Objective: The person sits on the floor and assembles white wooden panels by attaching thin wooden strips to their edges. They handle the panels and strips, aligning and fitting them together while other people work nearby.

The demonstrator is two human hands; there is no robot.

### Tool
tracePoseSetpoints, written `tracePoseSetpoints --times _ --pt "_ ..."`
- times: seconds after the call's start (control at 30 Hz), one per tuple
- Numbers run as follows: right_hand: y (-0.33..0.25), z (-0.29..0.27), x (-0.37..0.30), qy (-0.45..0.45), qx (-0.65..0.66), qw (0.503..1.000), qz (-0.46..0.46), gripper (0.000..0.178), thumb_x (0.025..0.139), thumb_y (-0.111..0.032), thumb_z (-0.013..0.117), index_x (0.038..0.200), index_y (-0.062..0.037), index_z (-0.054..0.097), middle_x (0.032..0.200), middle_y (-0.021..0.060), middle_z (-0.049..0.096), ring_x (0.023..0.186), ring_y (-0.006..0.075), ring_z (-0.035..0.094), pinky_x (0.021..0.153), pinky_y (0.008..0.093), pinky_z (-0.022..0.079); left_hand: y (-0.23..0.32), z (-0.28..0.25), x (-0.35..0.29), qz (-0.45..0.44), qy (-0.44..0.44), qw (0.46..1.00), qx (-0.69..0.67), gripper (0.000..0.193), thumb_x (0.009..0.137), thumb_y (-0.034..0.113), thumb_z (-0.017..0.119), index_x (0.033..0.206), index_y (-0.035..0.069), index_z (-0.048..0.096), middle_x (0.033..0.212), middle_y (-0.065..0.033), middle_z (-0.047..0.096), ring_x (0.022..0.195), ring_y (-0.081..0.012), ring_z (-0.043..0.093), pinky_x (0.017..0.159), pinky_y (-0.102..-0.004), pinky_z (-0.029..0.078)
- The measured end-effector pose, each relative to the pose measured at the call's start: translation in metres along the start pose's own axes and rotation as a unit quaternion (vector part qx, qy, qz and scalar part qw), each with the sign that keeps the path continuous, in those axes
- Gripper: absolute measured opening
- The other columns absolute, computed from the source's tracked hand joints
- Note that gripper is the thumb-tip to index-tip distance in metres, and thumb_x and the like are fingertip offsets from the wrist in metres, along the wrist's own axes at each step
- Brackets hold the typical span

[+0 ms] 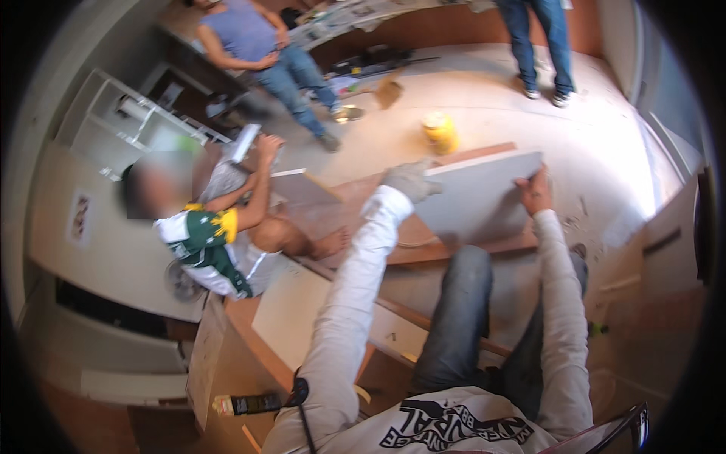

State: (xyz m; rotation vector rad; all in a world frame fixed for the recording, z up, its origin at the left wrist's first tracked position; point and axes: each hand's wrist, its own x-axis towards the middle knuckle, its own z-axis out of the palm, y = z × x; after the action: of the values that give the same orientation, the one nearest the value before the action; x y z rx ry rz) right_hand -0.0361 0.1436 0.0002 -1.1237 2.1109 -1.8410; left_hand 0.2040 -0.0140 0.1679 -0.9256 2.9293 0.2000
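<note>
A flat grey panel (484, 198), pale and rectangular, lay right of the frame's centre on top of reddish-brown boards (423, 253). The left hand (410, 180), in a grey work glove, was closed over the panel's upper left corner. The right hand (534, 191), bare, pressed on its right edge; whether those fingers curled around it could not be made out. The panel's lower part was hidden behind the person's knee. A yellow container (439, 132) stood blurred on the dusty pale floor (605, 151) above the panel. At left, a co-worker (219, 234) crouched by white cabinet parts (113, 121); two more people stood along the top edge.
</note>
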Motion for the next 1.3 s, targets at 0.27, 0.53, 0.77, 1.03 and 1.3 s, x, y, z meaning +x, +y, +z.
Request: tracePoseSetpoints --times 0.27,0.53,0.77,1.03,1.3 --pt "-0.036 -0.032 -0.009 -0.006 0.007 1.0 0.003 0.065 0.079 0.002 0.062 0.135 0.0002 0.028 0.123 0.0237 0.047 0.115 0.0341 0.049 0.098 0.0371 0.038 0.12 0.004 0.059 0.069 -0.011 0.996 0.052 0.093 0.073 0.061 0.061 0.14 0.005 0.031 0.126 -0.0249 0.051 0.115 -0.0361 0.052 0.096 -0.0422 0.041" --pt "-0.022 -0.005 -0.011 0.051 -0.104 0.978 -0.175 0.067 0.078 0.0 0.061 0.136 0.0011 0.028 0.119 0.0244 0.049 0.111 0.0369 0.05 0.096 0.0391 0.039 0.156 0.036 0.101 0.128 0.037 0.991 0.011 0.067 0.075 0.047 0.063 0.129 0.009 0.049 0.132 -0.0216 0.047 0.113 -0.034 0.054 0.095 -0.0401 0.043" --pt "0.071 -0.003 -0.008 0.034 -0.075 0.991 -0.107 0.05 0.08 0.002 0.052 0.129 0.0003 0.041 0.118 0.0239 0.054 0.108 0.0393 0.053 0.09 0.0421 0.042 0.193 0.027 0.107 0.049 0.003 0.998 0.03 0.042 0.074 0.043 0.062 0.099 0.009 0.069 0.102 -0.0129 0.068 0.096 -0.0275 0.065 0.084 -0.0445 0.051" --pt "0.079 -0.012 0.009 -0.018 -0.104 0.991 -0.087 0.042 0.089 -0.007 0.049 0.129 0.0007 0.039 0.121 0.0251 0.05 0.112 0.0406 0.049 0.094 0.0386 0.039 0.189 -0.007 0.092 0.028 -0.032 0.998 -0.041 0.053 0.069 0.043 0.066 0.108 0.007 0.063 0.105 -0.0166 0.065 0.1 -0.0288 0.063 0.086 -0.0401 0.049" --pt "0.04 -0.003 0.009 -0.005 0.024 0.998 -0.057 0.053 0.085 -0.005 0.054 0.132 0.0005 0.03 0.115 0.0221 0.053 0.105 0.0323 0.053 0.092 0.036 0.04 0.132 -0.02 0.067 0.077 -0.058 0.992 -0.085 0.065 0.077 0.042 0.06 0.128 0.004 0.045 0.112 -0.0229 0.06 0.102 -0.0352 0.059 0.09 -0.0397 0.044"
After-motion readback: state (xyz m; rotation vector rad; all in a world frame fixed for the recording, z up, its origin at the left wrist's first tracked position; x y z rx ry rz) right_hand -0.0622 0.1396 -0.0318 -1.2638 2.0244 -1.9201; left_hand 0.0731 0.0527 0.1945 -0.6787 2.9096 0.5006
